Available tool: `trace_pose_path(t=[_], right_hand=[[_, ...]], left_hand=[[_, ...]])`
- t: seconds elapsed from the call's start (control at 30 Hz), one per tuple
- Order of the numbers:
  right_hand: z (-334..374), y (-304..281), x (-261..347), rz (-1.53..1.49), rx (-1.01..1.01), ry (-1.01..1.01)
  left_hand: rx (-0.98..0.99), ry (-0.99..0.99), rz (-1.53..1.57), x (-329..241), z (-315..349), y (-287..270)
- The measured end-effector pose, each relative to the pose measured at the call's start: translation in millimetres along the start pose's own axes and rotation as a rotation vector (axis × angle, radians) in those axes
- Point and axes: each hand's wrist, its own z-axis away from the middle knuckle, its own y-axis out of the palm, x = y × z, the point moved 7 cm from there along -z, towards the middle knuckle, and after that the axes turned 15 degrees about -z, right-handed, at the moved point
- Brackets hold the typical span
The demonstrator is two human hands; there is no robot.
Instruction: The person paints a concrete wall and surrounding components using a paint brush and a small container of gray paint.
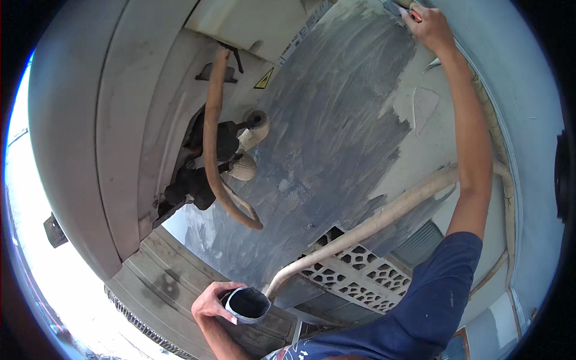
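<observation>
Curled fingers of the left hand [211, 304] wrap the side of a small dark container [247, 304], thumb and fingers closed on its wall so that the open mouth faces up toward the camera; it sits low in the view, just above the person's chest and in front of a ribbed grey panel [157, 277]. High above, the right hand [427, 24] is stretched to the end of a fully raised arm, closed around the handle of a tool [397, 7] whose flat grey end lies against the wall surface at the very top of the frame; the blade is cut off by the rim, so its exact kind cannot be told. Below and left of that hand spreads a broad patch of wet grey coating [336, 132], streaked with strokes, which covers most of the wall [435, 129] while a paler, uncoated strip remains just beside the forearm. A beige corrugated hose [372, 225] runs slantwise across the lower part of the coated area, passing over a perforated decorative block [360, 273] and ending near the container. To the left, a second tan hose [211, 150] loops down past dark fittings [201, 174] mounted on a pale curved housing [120, 120]. The right sleeve [435, 300] is dark blue.
</observation>
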Motion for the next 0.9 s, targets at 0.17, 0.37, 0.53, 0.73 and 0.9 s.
trace_pose_path(t=[0.17, 0.37, 0.53, 0.73, 0.9], right_hand=[[30, 34, 58, -0.066, 0.154, -0.042], [126, 62, 229, -0.555, 0.635, -0.026], [148, 34, 163, -0.693, 0.541, 0.465], [122, -50, 63, -0.098, 0.206, 0.325], [148, -25, 149, -0.312, 0.471, 0.252]], left_hand=[[-0.008, 0.05, -0.006, -2, 1, -1], [-0.012, 0.03, 0.017, 6, 0, -1], [0.018, -0.015, 0.014, 12, -1, 0], [-0.02, -0.03, 0.083, 15, 2, -1], [-0.018, -0.067, 0.144, 12, 2, 1]])
